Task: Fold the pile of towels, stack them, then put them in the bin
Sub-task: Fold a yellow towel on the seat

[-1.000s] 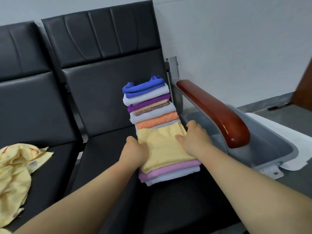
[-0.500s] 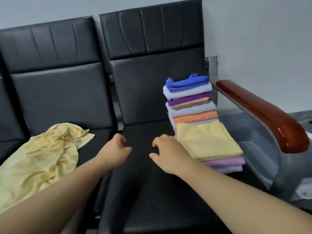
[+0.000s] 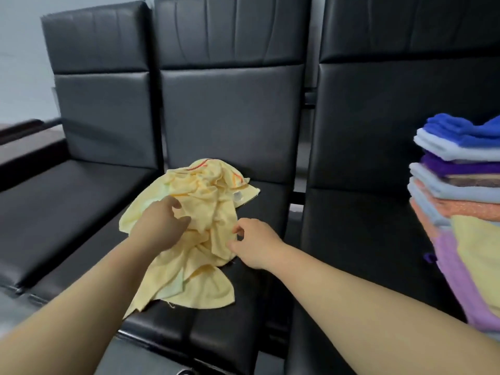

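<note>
My left hand [image 3: 159, 228] and right hand [image 3: 255, 249] hover open-fingered over the crumpled yellow towel [image 3: 201, 197] on the middle seat [image 3: 257, 307]. I should pinch two corners, then shake it flat.

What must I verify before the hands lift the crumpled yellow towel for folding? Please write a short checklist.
1. Yellow towel lies wholly on the middle seat, nothing on top of it: ok.
2. Left hand has a grip: not ok; its fingers are spread over the cloth and hold nothing.
3. Right hand pinches the towel's right edge: cannot tell; thumb and forefinger are right at the edge.
4. A corner is easy to find: ok; the corner with the white label shows at the far right.
5. Stack of folded towels is apart from both hands: ok.
6. Bin is within reach: cannot tell; it is out of view.
</note>
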A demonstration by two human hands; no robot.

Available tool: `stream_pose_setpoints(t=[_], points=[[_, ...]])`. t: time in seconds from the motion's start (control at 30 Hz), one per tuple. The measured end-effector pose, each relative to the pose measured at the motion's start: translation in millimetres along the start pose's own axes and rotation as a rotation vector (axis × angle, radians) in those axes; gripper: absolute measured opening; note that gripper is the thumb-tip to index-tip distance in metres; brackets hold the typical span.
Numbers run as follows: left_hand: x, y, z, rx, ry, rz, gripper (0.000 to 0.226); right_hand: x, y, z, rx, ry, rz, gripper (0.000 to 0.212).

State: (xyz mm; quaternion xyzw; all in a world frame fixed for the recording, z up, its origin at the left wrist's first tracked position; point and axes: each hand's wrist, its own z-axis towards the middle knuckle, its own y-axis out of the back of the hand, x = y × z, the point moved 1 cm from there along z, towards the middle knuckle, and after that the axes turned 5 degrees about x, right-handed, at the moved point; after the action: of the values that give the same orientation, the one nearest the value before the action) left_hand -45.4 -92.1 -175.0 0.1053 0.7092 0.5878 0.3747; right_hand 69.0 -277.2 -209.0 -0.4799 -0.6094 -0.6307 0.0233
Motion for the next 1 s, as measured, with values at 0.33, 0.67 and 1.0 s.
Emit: stream_pose_setpoints(t=[0.33,0.67,1.0], points=[[30.3,-17.6,23.3,0.13,-0.034,0.002,0.033,35.6,-41.1,63.4,0.001,-0.06,-0.109,0.013],[19.1,-15.3,16.9,0.182,-0.099,0.031,0.034,27.6,18.3,39.0,-0.069,-0.076,0.281,0.016],[39.6,1.5,6.2,0.088,-0.026,-0.159,0.037,57.8,-15.3,52.4,-0.038,-0.129,0.137,0.015]])
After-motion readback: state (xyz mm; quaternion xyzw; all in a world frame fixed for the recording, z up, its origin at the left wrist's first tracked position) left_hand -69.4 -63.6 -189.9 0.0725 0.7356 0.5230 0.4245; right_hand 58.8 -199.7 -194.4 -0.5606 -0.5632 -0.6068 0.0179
